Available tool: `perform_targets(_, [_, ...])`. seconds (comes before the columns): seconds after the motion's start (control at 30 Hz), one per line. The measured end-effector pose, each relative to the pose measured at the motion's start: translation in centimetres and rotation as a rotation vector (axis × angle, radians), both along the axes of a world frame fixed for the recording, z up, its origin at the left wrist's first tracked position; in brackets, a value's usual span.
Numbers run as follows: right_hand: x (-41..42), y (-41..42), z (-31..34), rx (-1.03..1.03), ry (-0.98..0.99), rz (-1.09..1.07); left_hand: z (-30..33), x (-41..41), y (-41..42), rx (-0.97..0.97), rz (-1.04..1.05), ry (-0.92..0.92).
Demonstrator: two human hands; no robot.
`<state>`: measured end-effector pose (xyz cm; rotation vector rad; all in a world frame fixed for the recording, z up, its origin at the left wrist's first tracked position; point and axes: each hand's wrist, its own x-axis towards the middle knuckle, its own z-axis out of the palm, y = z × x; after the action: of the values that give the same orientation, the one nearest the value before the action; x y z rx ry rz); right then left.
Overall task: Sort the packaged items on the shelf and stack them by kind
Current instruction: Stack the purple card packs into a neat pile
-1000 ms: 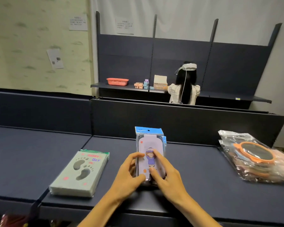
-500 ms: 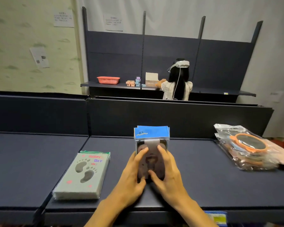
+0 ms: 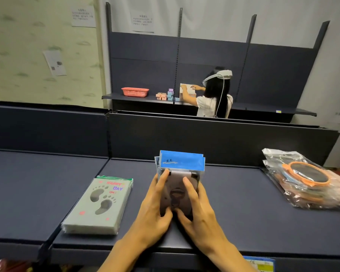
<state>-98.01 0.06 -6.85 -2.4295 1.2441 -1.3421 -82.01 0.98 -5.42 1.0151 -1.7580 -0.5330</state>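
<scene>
A stack of small clear packets with blue header cards (image 3: 182, 163) stands at the middle of the dark blue shelf (image 3: 234, 203). My left hand (image 3: 155, 209) and my right hand (image 3: 196, 209) hold it from either side, fingers laid up its front and thumbs meeting low on it. The front packet shows a dim cartoon figure. To the left lies a flat stack of grey-green packets with footprint cut-outs (image 3: 100, 203). At the right lies a pile of clear bags with orange-rimmed round mirrors (image 3: 306, 179).
A low dark back panel (image 3: 214, 138) runs behind the shelf. Beyond it a person with a headset (image 3: 216, 95) handles a box at another shelf with a red basket (image 3: 134, 91) and small coloured boxes (image 3: 166, 95). A blue price label (image 3: 260, 263) sits on the front edge.
The packet stack has tipped so its blue header cards face me, and its front has gone dark. Both hands stay on it. The person behind has reached out to the box.
</scene>
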Motion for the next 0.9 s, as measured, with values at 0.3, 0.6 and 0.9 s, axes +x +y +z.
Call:
perform_targets(0.3, [-0.09,0.15,0.42,0.035,-0.036,0.065,-0.2,0.02,0.14,0.032,0.015,-0.016])
perform_targets(0.6, [0.2,-0.28,-0.25,0.089,0.044,0.027,-0.11,-0.25,-0.26,0.064,0.02,-0.077])
perform_targets(0.9, [-0.05,0.23,0.19,0.041,0.025,0.024,-0.43,-0.15,-0.09,0.041,0.031,-0.065])
